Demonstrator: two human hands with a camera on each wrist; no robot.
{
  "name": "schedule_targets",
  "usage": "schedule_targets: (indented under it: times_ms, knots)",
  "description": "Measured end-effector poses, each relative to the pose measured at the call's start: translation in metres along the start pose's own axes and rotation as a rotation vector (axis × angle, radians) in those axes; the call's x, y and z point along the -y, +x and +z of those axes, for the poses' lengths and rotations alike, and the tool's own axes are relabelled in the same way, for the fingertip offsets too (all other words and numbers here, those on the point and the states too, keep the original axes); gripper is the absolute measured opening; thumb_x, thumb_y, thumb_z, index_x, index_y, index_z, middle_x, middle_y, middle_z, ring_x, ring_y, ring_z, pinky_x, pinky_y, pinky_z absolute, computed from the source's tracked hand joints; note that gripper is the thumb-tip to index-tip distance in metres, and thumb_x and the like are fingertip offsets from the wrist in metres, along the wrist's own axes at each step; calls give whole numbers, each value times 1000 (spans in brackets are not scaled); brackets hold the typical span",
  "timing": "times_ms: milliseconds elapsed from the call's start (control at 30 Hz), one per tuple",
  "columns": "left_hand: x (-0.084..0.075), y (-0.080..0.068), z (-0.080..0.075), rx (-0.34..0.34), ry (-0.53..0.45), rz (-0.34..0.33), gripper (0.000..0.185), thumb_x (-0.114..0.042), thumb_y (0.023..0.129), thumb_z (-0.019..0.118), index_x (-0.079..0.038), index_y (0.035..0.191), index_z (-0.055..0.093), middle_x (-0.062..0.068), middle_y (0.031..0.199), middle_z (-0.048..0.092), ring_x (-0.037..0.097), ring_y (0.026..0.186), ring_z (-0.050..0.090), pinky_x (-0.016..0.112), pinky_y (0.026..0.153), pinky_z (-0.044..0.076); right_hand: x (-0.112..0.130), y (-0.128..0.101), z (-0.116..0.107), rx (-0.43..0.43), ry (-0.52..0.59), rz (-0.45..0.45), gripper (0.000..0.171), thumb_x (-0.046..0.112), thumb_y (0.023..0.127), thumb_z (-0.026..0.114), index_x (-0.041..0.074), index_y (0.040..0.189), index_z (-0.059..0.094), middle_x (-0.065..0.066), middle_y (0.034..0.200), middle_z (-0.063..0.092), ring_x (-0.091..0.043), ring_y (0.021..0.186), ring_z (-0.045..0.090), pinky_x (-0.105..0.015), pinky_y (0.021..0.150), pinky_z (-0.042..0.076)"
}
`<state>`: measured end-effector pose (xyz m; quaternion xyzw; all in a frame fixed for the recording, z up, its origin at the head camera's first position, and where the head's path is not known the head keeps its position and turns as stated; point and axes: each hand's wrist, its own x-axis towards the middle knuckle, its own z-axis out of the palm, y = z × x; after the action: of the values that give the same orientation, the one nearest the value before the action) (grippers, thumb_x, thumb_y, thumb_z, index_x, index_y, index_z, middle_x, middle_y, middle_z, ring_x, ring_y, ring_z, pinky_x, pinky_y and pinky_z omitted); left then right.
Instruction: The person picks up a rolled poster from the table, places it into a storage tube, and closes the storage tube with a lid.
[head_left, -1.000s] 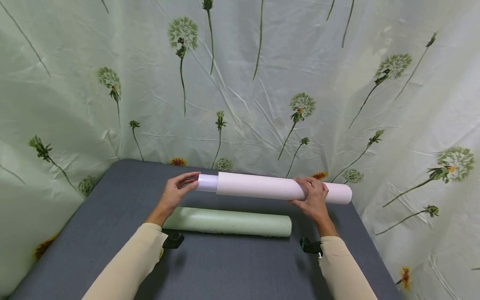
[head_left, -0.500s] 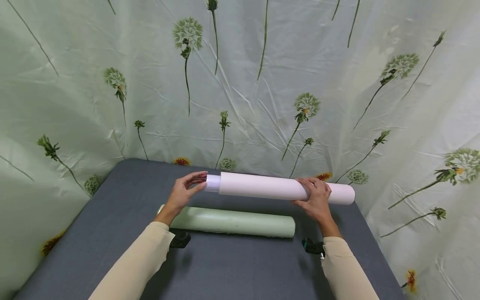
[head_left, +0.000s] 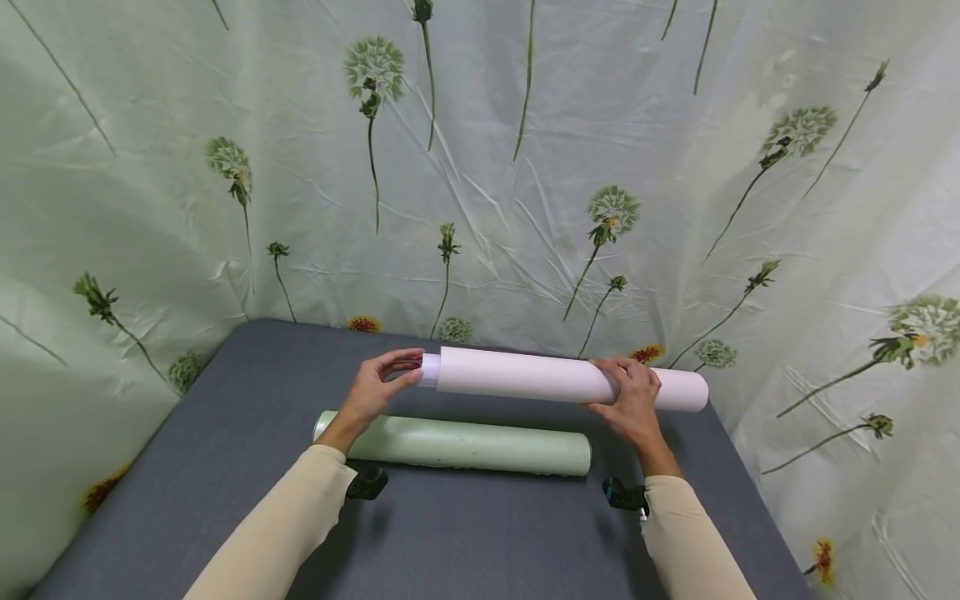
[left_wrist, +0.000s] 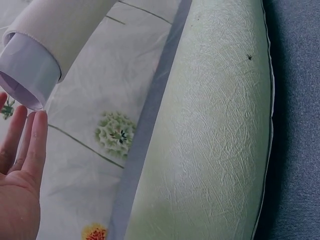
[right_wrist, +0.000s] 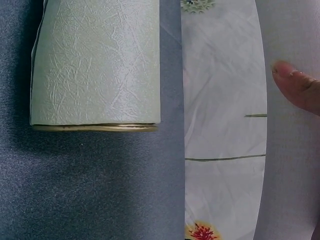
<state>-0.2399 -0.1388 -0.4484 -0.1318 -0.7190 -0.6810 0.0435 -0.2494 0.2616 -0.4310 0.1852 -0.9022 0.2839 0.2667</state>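
right hand [head_left: 628,398] grips white roll [head_left: 555,377] above green roll [head_left: 457,443].

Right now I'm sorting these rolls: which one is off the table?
The white roll, held in the air by the right hand. The green roll lies flat on the grey table, untouched.

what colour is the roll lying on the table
Pale green with a crinkled texture; the roll shows best in the right wrist view.
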Motion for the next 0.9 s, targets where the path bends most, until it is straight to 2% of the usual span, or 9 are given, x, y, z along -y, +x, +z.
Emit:
schedule_targets:
  times_ms: [200, 500, 900]
  knots:
    - [-3, 3, 4, 14, 7, -21, 43, -13, 90, 68, 2, 129, 58, 21, 127, 59, 33, 118, 55, 24, 86, 50, -1, 0, 0, 1, -2, -3, 69, 3, 51, 93, 4, 114, 66, -21, 113, 54, -41, 108, 46, -64, 98, 14]
    - [-6, 7, 12, 40, -24, -36, 45, -12, 90, 68, 4, 131, 56, 24, 129, 57, 37, 120, 53, 22, 86, 48, -1, -1, -1, -4, 6, 10, 67, 2, 52, 93, 4, 114, 67, -20, 112, 54, -41, 108, 46, -64, 98, 15]
    - [-5, 10, 19, 31, -40, -47, 44, -9, 89, 68, 4, 130, 57, 24, 130, 56, 42, 117, 52, 22, 83, 50, 0, -1, 0, -13, 14, 13, 68, 1, 51, 93, 4, 113, 67, -21, 111, 54, -41, 108, 45, -64, 99, 14]
